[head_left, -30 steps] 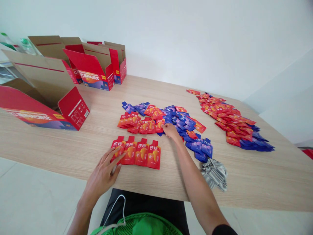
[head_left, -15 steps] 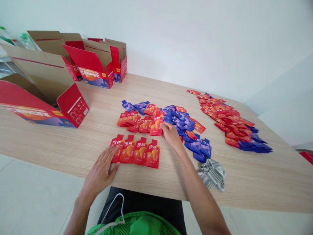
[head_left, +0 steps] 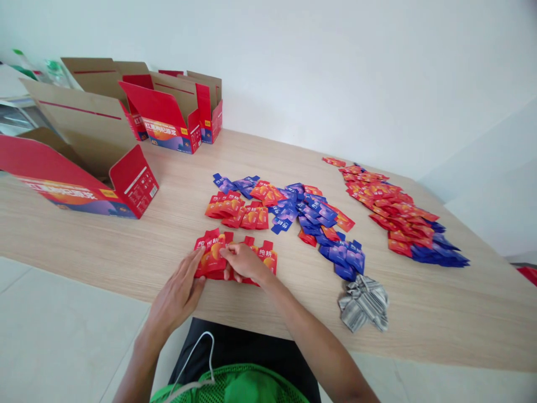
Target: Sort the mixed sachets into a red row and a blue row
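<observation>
My right hand point(head_left: 243, 261) pinches a red pouch point(head_left: 213, 254) by its right edge, over the left end of a row of red pouches point(head_left: 267, 256) close to the table's front. Flat beside that end lies my left hand point(head_left: 180, 285), fingers stretched out and fingertips touching the leftmost pouches. The middle of the row is partly hidden behind my right hand. Just beyond it sit more overlapping red pouches point(head_left: 255, 217), next to a loose heap of blue pouches point(head_left: 314, 212) mixed with red ones.
Open red cartons point(head_left: 134, 184) stand along the left and back left of the wooden table point(head_left: 176, 190). A larger pile of red and blue pouches point(head_left: 390, 207) spreads across the right side. A crumpled striped cloth point(head_left: 364, 303) lies near the front right.
My right hand has carried a red pouch from the heap leftward and toward me, over the row's left end. A blue pouch now shows where it was. My left hand stays beside the row.
</observation>
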`<state>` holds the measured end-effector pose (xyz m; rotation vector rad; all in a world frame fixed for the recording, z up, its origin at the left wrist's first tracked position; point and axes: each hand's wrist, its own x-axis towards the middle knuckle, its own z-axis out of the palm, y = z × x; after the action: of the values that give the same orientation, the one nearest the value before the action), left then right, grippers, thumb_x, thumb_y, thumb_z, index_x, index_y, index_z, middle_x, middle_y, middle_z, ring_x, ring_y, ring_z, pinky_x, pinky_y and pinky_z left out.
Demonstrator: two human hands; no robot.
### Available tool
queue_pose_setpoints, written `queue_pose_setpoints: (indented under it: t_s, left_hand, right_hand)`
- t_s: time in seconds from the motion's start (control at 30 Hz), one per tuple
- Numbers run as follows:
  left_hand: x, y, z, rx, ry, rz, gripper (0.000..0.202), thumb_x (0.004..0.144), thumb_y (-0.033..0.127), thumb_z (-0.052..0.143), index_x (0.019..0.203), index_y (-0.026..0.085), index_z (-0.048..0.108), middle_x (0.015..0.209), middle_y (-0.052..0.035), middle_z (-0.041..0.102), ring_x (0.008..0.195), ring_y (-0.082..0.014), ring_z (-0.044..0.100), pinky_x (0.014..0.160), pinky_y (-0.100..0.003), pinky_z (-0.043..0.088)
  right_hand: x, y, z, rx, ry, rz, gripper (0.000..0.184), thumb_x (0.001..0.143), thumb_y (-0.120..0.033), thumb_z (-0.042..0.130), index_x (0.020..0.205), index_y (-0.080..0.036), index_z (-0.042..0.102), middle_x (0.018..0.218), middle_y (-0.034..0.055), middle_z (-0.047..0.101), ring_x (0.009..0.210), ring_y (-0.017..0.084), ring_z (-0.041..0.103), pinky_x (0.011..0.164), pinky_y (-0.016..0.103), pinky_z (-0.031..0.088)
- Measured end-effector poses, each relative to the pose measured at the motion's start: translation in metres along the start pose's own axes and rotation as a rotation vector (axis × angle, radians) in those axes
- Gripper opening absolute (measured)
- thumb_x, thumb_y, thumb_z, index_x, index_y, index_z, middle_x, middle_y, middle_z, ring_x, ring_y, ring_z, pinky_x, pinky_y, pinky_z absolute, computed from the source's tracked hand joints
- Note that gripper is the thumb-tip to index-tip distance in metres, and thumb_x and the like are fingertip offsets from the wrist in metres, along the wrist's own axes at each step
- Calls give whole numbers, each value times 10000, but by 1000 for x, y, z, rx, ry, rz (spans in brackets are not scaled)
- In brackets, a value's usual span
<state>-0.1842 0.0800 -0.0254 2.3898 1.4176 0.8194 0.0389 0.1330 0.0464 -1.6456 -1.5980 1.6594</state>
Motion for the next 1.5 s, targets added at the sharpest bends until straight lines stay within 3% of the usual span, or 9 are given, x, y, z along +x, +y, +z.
queue_pose_setpoints:
  t_s: [0.2,0.33,0.53,0.63,0.8,0.97,1.1,1.27,1.5]
  left_hand:
    - [5,1,0,14,-9,99,579,1093,275,409,1671,289,381,1642,-96,516,1527,-296,493,1267,-509,433]
    - [4,-1,4,11,9,93,562,1093,257,398,1653,303,419,1620,-92,532,1525,-303,490,1277,-554,411]
    - [3,-5,4,35,-14,105,577,1085,265,423,1660,292,406,1636,-103,516,1535,-315,478,1273,-568,419]
    - [3,-6,4,45,-9,91,584,1077,262,433,1659,291,411,1654,-100,504,1541,-316,475,1265,-556,434]
    - [1,-7,8,58,22,71,558,1073,307,459,1630,277,463,1663,-103,500,1537,-321,486,1244,-525,467]
    - [1,-5,9,81,56,71,550,1077,317,467,1625,275,460,1648,-114,511,1522,-324,502,1218,-531,493]
    - [1,0,4,72,118,99,509,1080,294,471,1587,263,491,1559,-118,583,1473,-320,536,1184,-527,517]
    - [1,6,-1,39,187,117,421,1078,229,465,1486,264,561,1399,-111,651,1336,-289,602,1114,-489,555]
    - [3,7,-2,32,195,136,379,1046,200,493,1401,256,613,1340,-108,672,1272,-284,627,1084,-481,565]
  right_hand:
    - [-3,-8,11,-518,166,-5,477,1088,-422,571,666,-215,654,538,9,686,539,150,680,637,242,533]
    - [-3,-11,12,-645,198,-29,474,1076,-494,603,713,-215,725,613,58,733,786,225,779,793,302,571]
    - [-7,-13,5,-703,231,-69,438,1076,-513,591,851,-203,803,824,112,812,939,265,788,814,317,559]
    - [-8,-11,-18,-701,322,-32,442,1092,-507,534,923,-213,818,944,110,833,971,250,785,821,301,549]
    - [4,-2,-81,-681,662,165,406,1112,-431,447,1239,-212,765,1234,127,803,1179,279,748,936,345,550]
    - [30,8,-119,-636,636,274,462,1094,-456,488,1215,-116,776,1303,233,762,1263,355,715,967,396,555]
    - [49,12,-128,-574,564,263,389,1055,-450,587,1048,-125,800,1149,217,808,1150,327,763,873,333,563]
    - [59,16,-134,-420,479,224,355,1053,-337,565,791,-157,721,666,88,735,610,185,709,553,231,471]
    - [34,20,-149,-205,508,134,303,1041,-225,487,772,-181,619,654,30,689,420,109,515,424,213,344]
